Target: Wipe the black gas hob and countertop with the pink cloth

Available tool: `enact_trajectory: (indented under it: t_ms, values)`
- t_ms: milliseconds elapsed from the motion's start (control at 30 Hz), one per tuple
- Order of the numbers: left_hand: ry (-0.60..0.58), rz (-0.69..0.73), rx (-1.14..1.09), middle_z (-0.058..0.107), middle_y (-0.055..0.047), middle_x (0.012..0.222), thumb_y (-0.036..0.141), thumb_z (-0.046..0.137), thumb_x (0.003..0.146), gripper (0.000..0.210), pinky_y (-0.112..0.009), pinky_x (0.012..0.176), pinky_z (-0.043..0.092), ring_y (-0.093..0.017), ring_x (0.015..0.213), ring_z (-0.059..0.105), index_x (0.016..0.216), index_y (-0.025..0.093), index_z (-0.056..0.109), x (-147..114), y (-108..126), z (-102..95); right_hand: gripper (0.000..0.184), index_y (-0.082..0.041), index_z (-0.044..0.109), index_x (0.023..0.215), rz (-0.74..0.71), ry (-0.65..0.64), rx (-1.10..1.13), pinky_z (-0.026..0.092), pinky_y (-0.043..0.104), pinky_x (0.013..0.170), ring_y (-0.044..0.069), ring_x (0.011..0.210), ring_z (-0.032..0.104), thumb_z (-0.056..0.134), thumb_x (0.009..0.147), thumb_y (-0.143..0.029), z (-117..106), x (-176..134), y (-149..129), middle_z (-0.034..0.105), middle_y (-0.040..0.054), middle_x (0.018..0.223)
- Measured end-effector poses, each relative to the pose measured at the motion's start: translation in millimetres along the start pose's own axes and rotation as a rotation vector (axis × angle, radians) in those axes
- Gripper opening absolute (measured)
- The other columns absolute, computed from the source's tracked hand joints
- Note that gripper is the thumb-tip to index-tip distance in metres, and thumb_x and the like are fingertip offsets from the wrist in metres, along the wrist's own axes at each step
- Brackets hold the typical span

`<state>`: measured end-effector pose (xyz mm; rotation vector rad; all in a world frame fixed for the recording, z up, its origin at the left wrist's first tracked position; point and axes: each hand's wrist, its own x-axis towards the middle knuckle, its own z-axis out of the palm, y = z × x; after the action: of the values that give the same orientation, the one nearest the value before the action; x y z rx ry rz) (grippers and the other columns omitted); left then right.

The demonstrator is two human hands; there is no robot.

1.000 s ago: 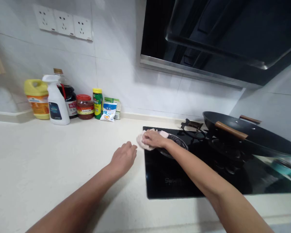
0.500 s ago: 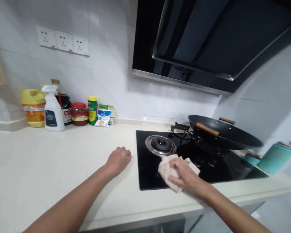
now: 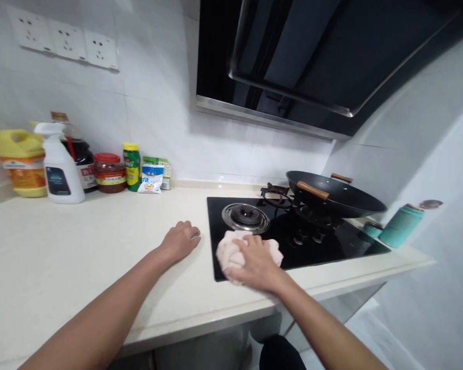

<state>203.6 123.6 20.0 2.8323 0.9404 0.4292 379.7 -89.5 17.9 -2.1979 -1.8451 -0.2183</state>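
My right hand (image 3: 256, 262) presses a crumpled pale pink cloth (image 3: 231, 252) onto the black glass gas stove (image 3: 289, 257), with its fingers spread over the folds and gripping them. The cloth lies at the stove's front left corner, just in front of the left burner (image 3: 246, 216), whose pan support is off. To the left of the stove, my left hand (image 3: 179, 241) rests on the white countertop (image 3: 81, 257), its fingers loosely curled and nothing visible in them.
A black wok (image 3: 335, 195) sits over the right burner, and a pan support (image 3: 275, 195) lies behind. Turquoise canisters (image 3: 401, 226) stand at the right. Along the wall are a spray bottle (image 3: 61, 169), a yellow jug (image 3: 21, 162), jars and packets. The range hood (image 3: 293, 67) overhangs the stove.
My right hand has slid the cloth leftward over the glass to the stove's front left corner. My left hand stays on the countertop. The camera view has shifted a little.
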Motion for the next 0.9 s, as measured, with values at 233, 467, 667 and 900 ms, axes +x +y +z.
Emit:
enact_trajectory:
  t_ms: [233, 467, 667, 900]
  values:
    - [0.014, 0.055, 0.030, 0.065, -0.010, 0.105, 0.038, 0.045, 0.091, 0.035, -0.040, 0.092, 0.043, -0.029, 0.106, 0.055, 0.106, 0.022, 0.073, 6.4, -9.8, 5.2, 0.054, -0.022, 0.056, 0.121, -0.189, 0.109, 0.211, 0.036, 0.046, 0.092, 0.028, 0.106, 0.046, 0.073, 0.070, -0.032, 6.2, -32.4, -49.9, 0.056, 0.0089, 0.117]
    - [-0.005, 0.062, 0.033, 0.064, -0.011, 0.108, 0.039, 0.044, 0.090, 0.038, -0.042, 0.094, 0.043, -0.030, 0.108, 0.054, 0.109, 0.023, 0.072, 7.8, -11.4, 5.7, 0.061, -0.028, 0.053, 0.122, 0.053, -0.018, 0.874, 0.047, 0.032, 0.081, 0.021, 0.096, 0.058, 0.076, 0.065, -0.026, -21.8, -60.1, -36.7, 0.063, 0.0001, 0.108]
    - [-0.017, 0.077, 0.021, 0.063, -0.012, 0.109, 0.039, 0.044, 0.090, 0.040, -0.042, 0.093, 0.043, -0.031, 0.109, 0.054, 0.113, 0.021, 0.071, 6.7, -12.7, 5.5, 0.049, -0.023, 0.058, 0.123, 0.185, 0.008, 1.382, 0.050, 0.042, 0.093, 0.025, 0.102, 0.063, 0.060, 0.082, -0.050, -28.5, -15.3, 13.2, 0.067, 0.0069, 0.112]
    - [-0.007, 0.088, 0.018, 0.062, -0.012, 0.112, 0.039, 0.046, 0.090, 0.039, -0.042, 0.093, 0.043, -0.031, 0.109, 0.053, 0.113, 0.022, 0.071, 3.5, -10.9, 5.4, 0.048, -0.020, 0.061, 0.125, 0.461, 0.355, 0.603, 0.046, 0.042, 0.101, 0.022, 0.110, 0.060, 0.046, 0.080, -0.027, -40.1, -16.8, 124.0, 0.057, 0.0117, 0.128]
